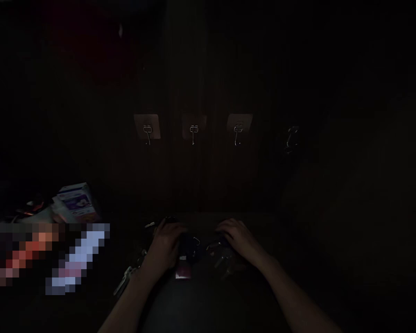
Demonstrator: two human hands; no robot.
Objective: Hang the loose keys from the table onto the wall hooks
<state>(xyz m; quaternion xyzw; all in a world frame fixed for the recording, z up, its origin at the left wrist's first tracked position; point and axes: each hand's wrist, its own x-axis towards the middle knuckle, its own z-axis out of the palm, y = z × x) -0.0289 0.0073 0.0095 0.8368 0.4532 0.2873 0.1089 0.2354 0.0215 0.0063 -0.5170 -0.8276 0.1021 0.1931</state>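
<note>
The scene is very dark. My left hand (pixel 166 243) and my right hand (pixel 237 238) rest on a dark surface, close together, over a small heap of keys and key rings (pixel 194 247). The fingers of both hands curl down onto the keys; what each one grips is lost in the gloom. A small reddish tag (pixel 183 270) lies just below my left hand. More keys (pixel 128 275) lie to the left of my left wrist.
On the dark wall ahead hang several adhesive metal hooks (pixel 147 132) (pixel 193 132) (pixel 238 132) (pixel 291 138), all bare. A white and blue box (pixel 76 201) sits at the left among other items, above a blurred-out patch.
</note>
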